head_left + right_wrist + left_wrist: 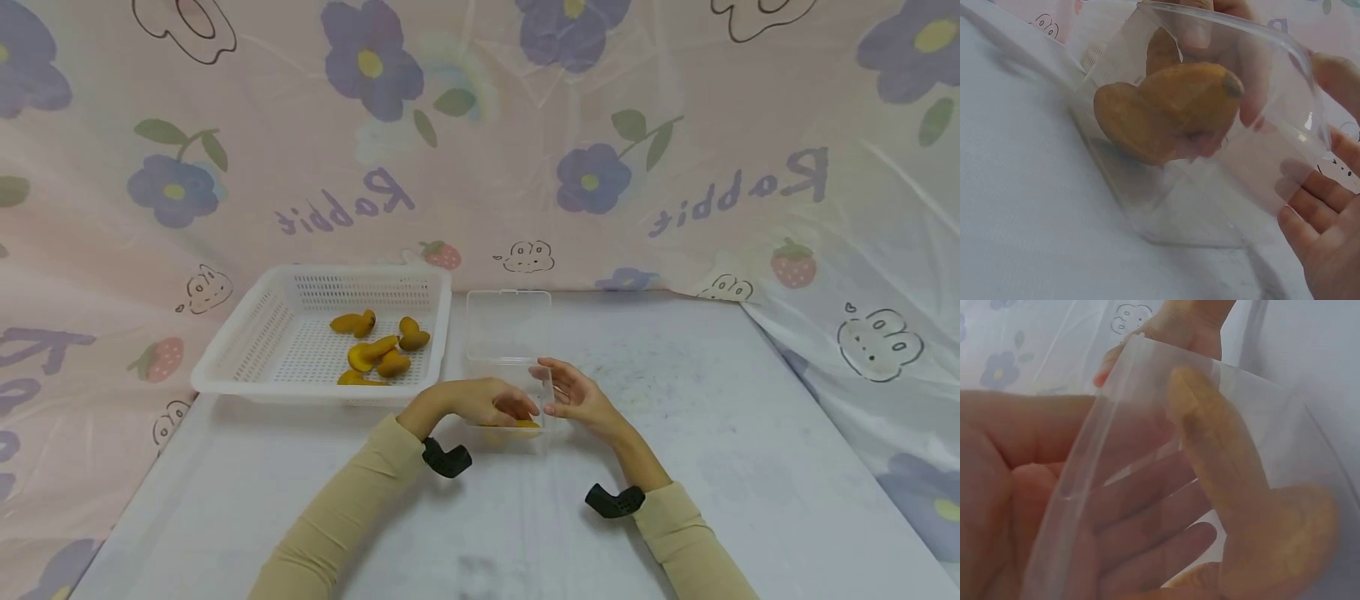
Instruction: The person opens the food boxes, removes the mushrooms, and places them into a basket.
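Observation:
A clear plastic box (510, 442) stands on the table with its hinged lid (508, 325) raised at the back. Yellow-brown mushrooms (1191, 103) lie inside; through the near wall, a mushroom (1222, 481) shows with its stem pointing up. My left hand (491, 402) reaches down into the box from the left. Its fingers (1147, 525) are extended, close beside the mushrooms. On the opposite side, my right hand (588, 406) rests at the box's right wall. The right fingertips (1297, 181) are right at the plastic, its fingers loosely spread.
A white perforated basket (247, 342) stands left of the box and holds several more mushrooms (375, 350). A patterned cloth (480, 167) hangs behind the white table (697, 400). Each wrist wears a black camera mount (447, 458).

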Demonstrator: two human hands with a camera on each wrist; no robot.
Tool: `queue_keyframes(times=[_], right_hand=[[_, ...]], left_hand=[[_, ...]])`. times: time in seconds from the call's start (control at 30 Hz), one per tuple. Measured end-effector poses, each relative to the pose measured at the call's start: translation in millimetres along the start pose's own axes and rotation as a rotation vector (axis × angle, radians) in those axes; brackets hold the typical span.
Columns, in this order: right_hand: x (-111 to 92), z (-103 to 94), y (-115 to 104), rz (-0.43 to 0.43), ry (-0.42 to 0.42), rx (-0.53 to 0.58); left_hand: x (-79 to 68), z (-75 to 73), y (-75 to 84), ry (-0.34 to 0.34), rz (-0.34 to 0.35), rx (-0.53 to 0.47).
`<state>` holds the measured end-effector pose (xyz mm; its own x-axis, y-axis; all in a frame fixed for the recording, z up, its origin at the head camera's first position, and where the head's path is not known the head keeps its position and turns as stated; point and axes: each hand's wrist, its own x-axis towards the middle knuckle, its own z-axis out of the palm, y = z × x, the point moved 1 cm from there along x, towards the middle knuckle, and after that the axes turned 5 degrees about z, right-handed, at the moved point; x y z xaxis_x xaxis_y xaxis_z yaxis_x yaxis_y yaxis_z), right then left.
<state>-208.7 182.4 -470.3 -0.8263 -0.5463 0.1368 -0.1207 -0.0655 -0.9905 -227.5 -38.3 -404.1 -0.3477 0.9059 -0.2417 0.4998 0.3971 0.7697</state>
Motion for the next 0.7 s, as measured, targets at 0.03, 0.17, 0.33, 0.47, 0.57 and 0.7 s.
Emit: queue_keyframes(times=[0.03,0.17,0.33,0.47,0.57,0.7], right_hand=[[0.0,-0.1,0.2,-0.002,-0.001,-0.001],[0.1,-0.4,0.9,-0.019,-0.009,-0.009],[0.6,-0.8,0.4,-0.019,-0.009,-0.005],[0.5,-1.2,0.3,-0.008,-0.003,-0.008],[0.5,-0.8,0.2,-0.012,-0.003,-0.016],[0.2,-1.3,0.6,-0.018,-0.011,-0.008]], left_hand=[[0.0,-0.2,-0.2,0.003,0.004,0.0],[-0.6,-1.3,-1.5,0.034,0.03,-0.008],[-1.7,-2.3,-1.9,0.078,0.046,0.005],[-2.8,-2.2,-1.2,0.119,0.06,0.012],[-4.0,-1.3,-2.1,0.155,0.077,0.002],[-6.3,0.4,-1.6,0.198,0.102,-0.001]])
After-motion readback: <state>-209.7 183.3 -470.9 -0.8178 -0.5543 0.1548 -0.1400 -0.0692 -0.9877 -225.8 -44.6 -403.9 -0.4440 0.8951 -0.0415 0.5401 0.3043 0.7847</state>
